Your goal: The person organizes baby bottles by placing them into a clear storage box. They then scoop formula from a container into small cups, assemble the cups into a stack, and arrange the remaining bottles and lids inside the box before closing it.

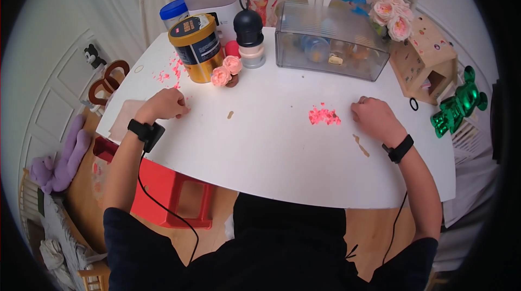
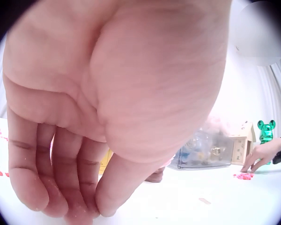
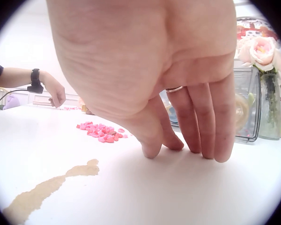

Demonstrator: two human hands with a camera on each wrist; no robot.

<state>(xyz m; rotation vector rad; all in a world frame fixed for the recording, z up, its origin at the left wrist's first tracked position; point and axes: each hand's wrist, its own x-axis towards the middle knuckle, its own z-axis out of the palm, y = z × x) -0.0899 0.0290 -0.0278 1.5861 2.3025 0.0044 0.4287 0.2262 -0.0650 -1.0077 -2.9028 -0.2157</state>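
My left hand [image 1: 163, 104] is at the table's left side, fingers reaching down. In the left wrist view its fingertips [image 2: 30, 190] sit close together near the thumb, with no object showing between them. Pink fragments [image 1: 175, 71] are scattered just beyond this hand. At the right, my right hand [image 1: 375, 117] points nearly straight fingers [image 3: 223, 126] down, tips at the tabletop and nothing in its grasp. Left of it lies a small pile of pink and red bits [image 1: 324, 116]. A ring circles one finger of that hand in the right wrist view.
Along the back of the white table [image 1: 260, 155] stand a gold tub [image 1: 198, 52], a black-topped bottle [image 1: 249, 33], pink flowers [image 1: 221, 75] and a grey clear box [image 1: 332, 41]. A wooden house [image 1: 426, 55] and green bear figure [image 1: 458, 104] are right. A red stool [image 1: 163, 196] sits below.
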